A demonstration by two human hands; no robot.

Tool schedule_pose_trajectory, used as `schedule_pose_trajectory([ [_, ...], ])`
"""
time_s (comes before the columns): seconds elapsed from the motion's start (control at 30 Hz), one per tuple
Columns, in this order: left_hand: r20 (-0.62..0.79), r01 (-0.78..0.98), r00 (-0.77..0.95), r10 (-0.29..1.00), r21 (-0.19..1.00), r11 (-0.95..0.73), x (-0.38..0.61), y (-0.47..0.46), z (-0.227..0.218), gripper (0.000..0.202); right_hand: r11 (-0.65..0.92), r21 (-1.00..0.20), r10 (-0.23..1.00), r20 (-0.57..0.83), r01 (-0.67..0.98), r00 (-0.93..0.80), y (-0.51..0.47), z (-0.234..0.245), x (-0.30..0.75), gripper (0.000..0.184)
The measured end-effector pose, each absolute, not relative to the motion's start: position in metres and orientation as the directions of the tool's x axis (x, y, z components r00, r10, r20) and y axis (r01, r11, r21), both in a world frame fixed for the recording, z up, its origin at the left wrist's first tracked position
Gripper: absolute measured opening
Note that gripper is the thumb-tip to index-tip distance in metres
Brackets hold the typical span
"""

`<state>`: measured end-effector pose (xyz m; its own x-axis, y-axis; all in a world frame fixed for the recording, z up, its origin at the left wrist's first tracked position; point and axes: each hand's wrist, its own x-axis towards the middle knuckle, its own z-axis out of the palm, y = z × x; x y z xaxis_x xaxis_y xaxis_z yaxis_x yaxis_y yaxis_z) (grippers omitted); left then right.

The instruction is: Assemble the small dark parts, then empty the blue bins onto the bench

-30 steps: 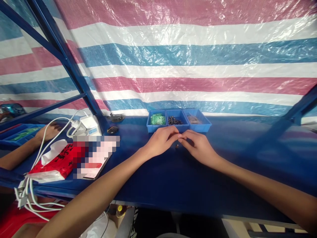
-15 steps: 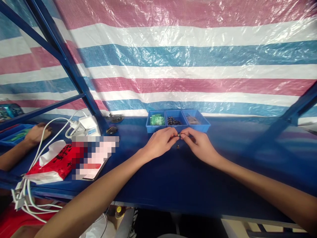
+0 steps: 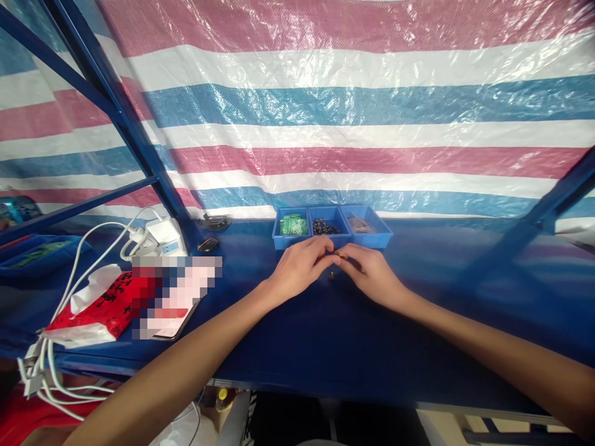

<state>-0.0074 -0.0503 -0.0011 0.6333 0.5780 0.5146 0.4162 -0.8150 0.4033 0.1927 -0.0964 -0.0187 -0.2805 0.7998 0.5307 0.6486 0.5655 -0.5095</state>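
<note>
Over the blue table, my left hand (image 3: 304,263) and my right hand (image 3: 372,266) meet fingertip to fingertip. Both are pinched closed around something tiny and dark, mostly covered by the fingers, so its kind cannot be made out. Just below the fingertips a small brass-coloured piece (image 3: 331,275) rests on the table. Right behind my hands stands a blue three-part bin (image 3: 291,242). Its left compartment has green packets or boards (image 3: 294,225), the middle one small black parts (image 3: 324,227), and the right one a clear bag (image 3: 360,224) with brownish contents.
To the left lie a red tissue pack (image 3: 106,303), a phone (image 3: 186,316) partly blurred out, a white power strip (image 3: 170,238) with cables and a black mouse (image 3: 207,245). Another blue tray (image 3: 46,254) sits far left. A blue metal frame (image 3: 153,167) rises beside a striped sheet (image 3: 348,136).
My fingertips have closed in and now hide most of the small piece between them. At far left, another person's hand has left the blue tray.
</note>
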Motion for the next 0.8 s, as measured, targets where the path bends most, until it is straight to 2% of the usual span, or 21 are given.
schedule_pose_trajectory([
  [0.2,0.536,0.36,0.651,0.537,0.405,-0.841,-0.0089,-0.0473,-0.003,0.021,0.535,-0.564,0.822,0.52,0.629,-0.234,-0.0951,-0.0192,0.1941,0.029],
  [0.33,0.522,0.374,0.649,0.553,0.414,-0.83,-0.0081,-0.0456,-0.0058,0.013,0.543,-0.558,0.817,0.524,0.628,-0.241,-0.096,-0.0183,0.1935,0.031],
  [0.53,0.491,0.429,0.654,0.576,0.387,-0.816,-0.0072,-0.0486,-0.0064,0.014,0.525,-0.567,0.816,0.547,0.635,-0.186,-0.0988,-0.0179,0.193,0.019],
  [0.63,0.468,0.441,0.66,0.588,0.393,-0.807,-0.0068,-0.0488,-0.0063,0.019,0.573,-0.534,0.785,0.576,0.622,-0.228,-0.0986,-0.0188,0.1937,0.013],
  [0.8,0.451,0.402,0.667,0.593,0.453,-0.796,-0.0066,-0.0457,-0.0059,0.022,0.62,-0.47,0.742,0.612,0.629,-0.274,-0.0969,-0.0206,0.1949,0.016],
])
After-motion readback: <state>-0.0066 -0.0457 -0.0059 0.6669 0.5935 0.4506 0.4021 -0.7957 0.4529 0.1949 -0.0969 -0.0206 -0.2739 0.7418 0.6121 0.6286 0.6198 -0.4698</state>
